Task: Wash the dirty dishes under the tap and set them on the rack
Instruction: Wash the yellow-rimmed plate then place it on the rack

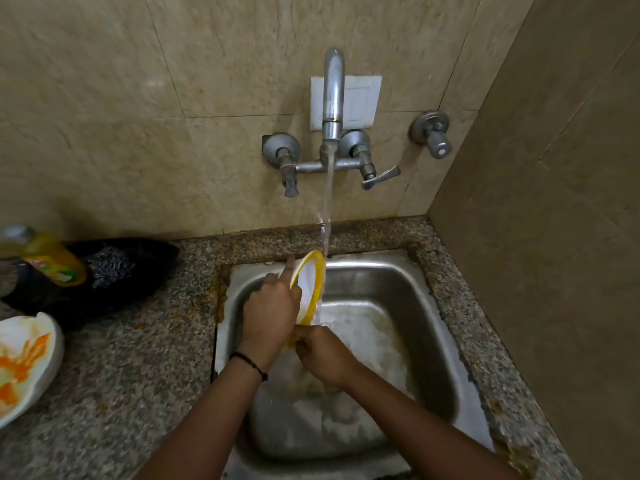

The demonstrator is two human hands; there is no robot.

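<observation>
- The left hand [270, 315] gripped the round, yellow-rimmed white plastic plate [309, 286] on edge over the dented steel sink [412, 306]; the right hand [323, 358] pinched its lower rim.
- Water from the chrome wall tap [333, 91] struck the plate's rim.
- Risk, as I judged it: the wet, smooth plate could slip (soap residue would help) and clatter into the basin.
- A sauce-smeared white plate [26, 362] waited on the speckled granite counter [131, 368].
</observation>
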